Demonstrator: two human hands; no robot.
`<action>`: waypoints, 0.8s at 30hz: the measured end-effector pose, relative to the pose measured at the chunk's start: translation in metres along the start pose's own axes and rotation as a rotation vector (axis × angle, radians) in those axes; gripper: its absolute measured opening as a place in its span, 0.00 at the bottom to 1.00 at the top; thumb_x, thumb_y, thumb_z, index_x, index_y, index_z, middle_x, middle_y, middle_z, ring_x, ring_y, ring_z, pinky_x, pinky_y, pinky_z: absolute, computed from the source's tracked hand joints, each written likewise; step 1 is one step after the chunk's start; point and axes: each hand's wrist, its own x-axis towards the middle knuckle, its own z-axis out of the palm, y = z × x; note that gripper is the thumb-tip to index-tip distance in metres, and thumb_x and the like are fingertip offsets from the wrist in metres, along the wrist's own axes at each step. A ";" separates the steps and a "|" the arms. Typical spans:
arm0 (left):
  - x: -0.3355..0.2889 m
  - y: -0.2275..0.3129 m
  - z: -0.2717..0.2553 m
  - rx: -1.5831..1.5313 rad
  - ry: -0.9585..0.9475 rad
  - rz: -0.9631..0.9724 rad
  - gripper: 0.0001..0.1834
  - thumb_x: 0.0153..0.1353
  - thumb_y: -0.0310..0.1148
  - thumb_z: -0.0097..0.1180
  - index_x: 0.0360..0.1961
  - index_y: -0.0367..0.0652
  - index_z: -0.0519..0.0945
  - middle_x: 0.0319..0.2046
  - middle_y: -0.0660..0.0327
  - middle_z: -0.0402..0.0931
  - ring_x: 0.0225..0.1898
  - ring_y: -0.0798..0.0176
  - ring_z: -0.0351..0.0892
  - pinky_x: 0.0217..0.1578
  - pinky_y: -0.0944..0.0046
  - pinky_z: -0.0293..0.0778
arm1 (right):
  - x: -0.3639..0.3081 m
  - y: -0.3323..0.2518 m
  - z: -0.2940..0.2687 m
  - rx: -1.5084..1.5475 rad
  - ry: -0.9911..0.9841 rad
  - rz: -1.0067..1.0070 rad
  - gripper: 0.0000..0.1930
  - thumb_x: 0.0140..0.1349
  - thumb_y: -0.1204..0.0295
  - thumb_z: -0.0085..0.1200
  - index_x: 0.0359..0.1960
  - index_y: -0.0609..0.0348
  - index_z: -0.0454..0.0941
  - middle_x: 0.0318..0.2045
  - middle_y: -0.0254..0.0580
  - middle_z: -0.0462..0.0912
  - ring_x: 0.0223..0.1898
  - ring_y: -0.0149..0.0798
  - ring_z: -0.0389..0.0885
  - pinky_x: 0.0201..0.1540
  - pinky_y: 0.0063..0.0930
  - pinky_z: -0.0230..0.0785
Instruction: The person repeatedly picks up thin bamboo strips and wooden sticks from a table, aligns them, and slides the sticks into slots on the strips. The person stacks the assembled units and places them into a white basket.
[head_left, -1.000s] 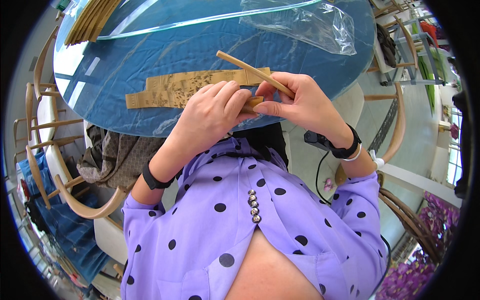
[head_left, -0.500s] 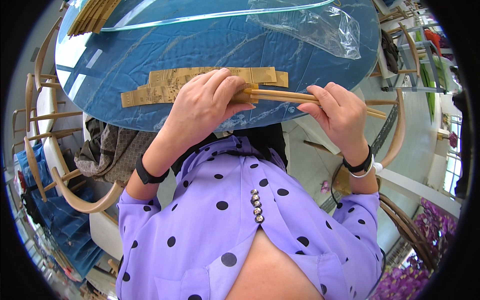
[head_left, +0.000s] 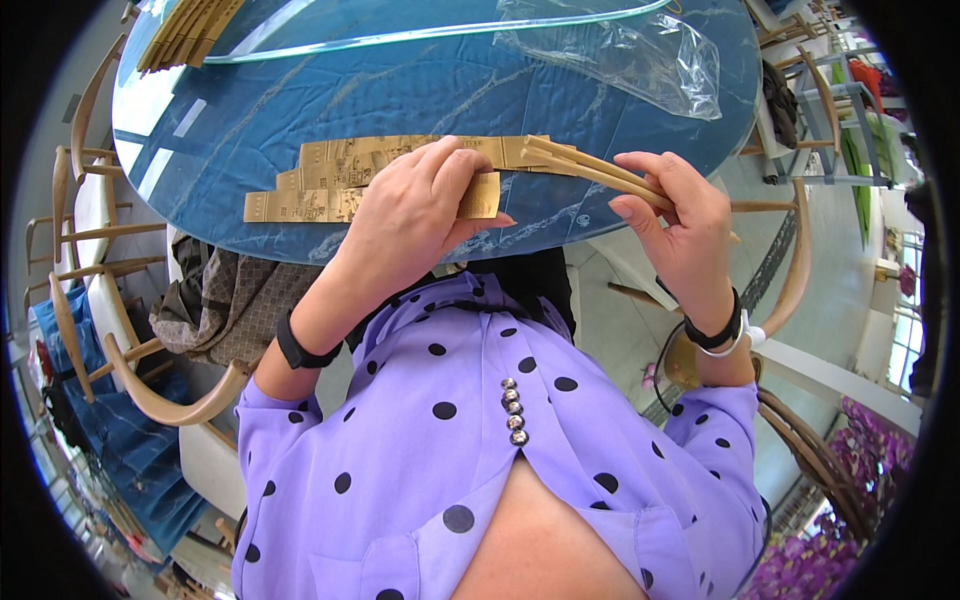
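My left hand [head_left: 415,205] is closed on a flat gold-brown paper chopstick sleeve [head_left: 483,197]. Its end sticks out between thumb and fingers, while the hand covers much of the rest. Beneath and beyond that hand, more printed paper sleeves [head_left: 345,152] lie overlapping on the table. Between the thumb and fingers of my right hand [head_left: 685,225] is a pair of light wooden chopsticks [head_left: 595,173]. They slant up to the left, their ends above the right part of the sleeves and apart from the held one.
A round table with a blue marbled cover [head_left: 420,95] spans the view's top. At its far left sits a stack of folded brown sleeves [head_left: 190,35]. Clear plastic wrapping [head_left: 640,60] lies at far right. Wooden chairs [head_left: 170,400] stand around.
The chopsticks have come away from the sleeve's open end and now tilt upward at their left ends. The sleeve stays in my left hand, its end now showing flat.
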 end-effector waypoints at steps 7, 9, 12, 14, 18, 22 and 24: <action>0.005 0.013 0.011 0.158 -0.062 0.052 0.29 0.54 0.46 0.66 0.48 0.38 0.71 0.40 0.57 0.72 0.37 0.60 0.79 0.35 0.63 0.76 | 0.013 -0.015 0.038 0.646 -0.369 0.370 0.12 0.64 0.67 0.64 0.38 0.67 0.82 0.21 0.27 0.73 0.23 0.20 0.65 0.25 0.19 0.59; 0.006 0.013 0.011 0.084 -0.042 0.048 0.29 0.53 0.47 0.66 0.47 0.38 0.70 0.40 0.57 0.71 0.37 0.59 0.79 0.34 0.63 0.76 | 0.013 -0.013 0.048 0.754 -0.380 0.412 0.12 0.64 0.67 0.63 0.36 0.67 0.83 0.19 0.27 0.71 0.22 0.21 0.63 0.24 0.21 0.56; 0.011 0.014 0.004 -0.012 -0.045 0.076 0.29 0.53 0.48 0.66 0.46 0.38 0.71 0.38 0.57 0.70 0.36 0.59 0.78 0.34 0.62 0.75 | 0.016 -0.010 0.050 0.849 -0.393 0.447 0.11 0.65 0.69 0.62 0.38 0.68 0.83 0.19 0.24 0.70 0.22 0.20 0.63 0.24 0.20 0.56; 0.009 0.011 0.001 0.004 -0.036 0.084 0.29 0.52 0.49 0.66 0.45 0.39 0.71 0.37 0.57 0.70 0.35 0.58 0.78 0.33 0.62 0.75 | 0.020 -0.009 0.044 0.849 -0.395 0.469 0.11 0.65 0.70 0.61 0.38 0.69 0.84 0.21 0.23 0.71 0.23 0.20 0.64 0.25 0.20 0.57; 0.005 0.005 0.001 0.070 -0.070 0.138 0.29 0.53 0.52 0.64 0.44 0.39 0.72 0.36 0.58 0.69 0.34 0.58 0.77 0.32 0.62 0.74 | 0.022 -0.008 0.035 0.869 -0.440 0.440 0.10 0.64 0.72 0.63 0.40 0.67 0.85 0.23 0.26 0.77 0.24 0.19 0.67 0.27 0.18 0.59; 0.000 0.008 0.001 0.014 -0.178 0.088 0.32 0.51 0.54 0.65 0.47 0.41 0.75 0.38 0.57 0.72 0.36 0.53 0.78 0.34 0.57 0.75 | 0.022 0.001 0.033 0.918 -0.563 0.422 0.09 0.62 0.72 0.63 0.40 0.66 0.85 0.25 0.29 0.82 0.26 0.19 0.71 0.30 0.17 0.62; 0.001 0.010 -0.001 0.014 -0.235 0.105 0.32 0.52 0.56 0.63 0.47 0.40 0.75 0.37 0.56 0.71 0.35 0.53 0.78 0.34 0.58 0.74 | 0.026 0.003 0.028 0.915 -0.651 0.431 0.09 0.62 0.72 0.64 0.40 0.66 0.86 0.26 0.30 0.83 0.27 0.19 0.73 0.31 0.17 0.65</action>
